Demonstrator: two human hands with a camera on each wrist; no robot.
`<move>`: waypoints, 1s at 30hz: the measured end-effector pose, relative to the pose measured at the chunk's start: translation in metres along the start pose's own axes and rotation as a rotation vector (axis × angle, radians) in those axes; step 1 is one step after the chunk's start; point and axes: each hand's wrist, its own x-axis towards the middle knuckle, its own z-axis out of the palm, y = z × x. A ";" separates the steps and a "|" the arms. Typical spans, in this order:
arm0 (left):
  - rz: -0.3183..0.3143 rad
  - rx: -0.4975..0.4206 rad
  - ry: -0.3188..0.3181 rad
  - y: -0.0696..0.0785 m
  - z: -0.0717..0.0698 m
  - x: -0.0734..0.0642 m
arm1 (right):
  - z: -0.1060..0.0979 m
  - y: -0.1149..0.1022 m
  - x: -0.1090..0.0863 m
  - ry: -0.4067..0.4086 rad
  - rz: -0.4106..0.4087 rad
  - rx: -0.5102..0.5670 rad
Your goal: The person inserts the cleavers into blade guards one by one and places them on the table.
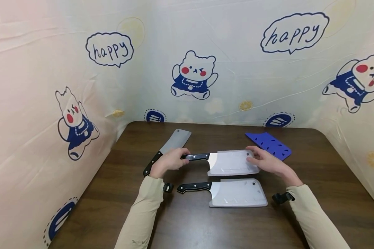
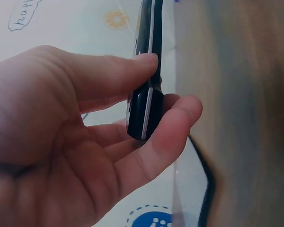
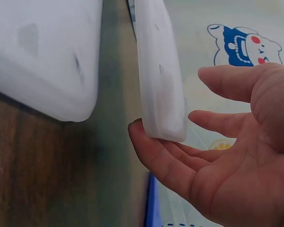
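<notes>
Holds a sheathed cleaver (image 1: 213, 163) between the two hands, near the middle of the head view, with its black handle (image 1: 197, 157) to the left and its white sheath (image 1: 232, 164) to the right. Grips the end of that handle in the left hand (image 1: 170, 160), with the thumb against one side and the fingers bent about the other, as seen in the left wrist view. Touches the far end of the sheath with the right hand (image 1: 266, 162), right of centre. Spreads those fingers loosely about the end rather than closing them round it, with one fingertip along an edge and a gap beside two other digits in the right wrist view. Cannot tell whether bearing any weight there.

Extends both forearms in pale sleeves (image 1: 149, 200) from the bottom of the frame, slanting inward toward the cleaver, with a dark device (image 1: 283, 198) at each wrist.

Shows a second sheathed cleaver (image 1: 212, 191) just below in the frame, lying nearly parallel on the brown tabletop (image 1: 230, 228). Shows also an unsheathed cleaver (image 1: 176, 141) aslant at the left hand's upper left, and a blue slotted cover (image 1: 269, 144) just above the right hand. Includes a printed fabric sheet (image 1: 230, 86) across the upper frame.
</notes>
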 end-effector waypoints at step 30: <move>-0.013 0.004 0.045 -0.009 -0.011 -0.009 | -0.015 0.019 -0.003 -0.032 0.028 0.048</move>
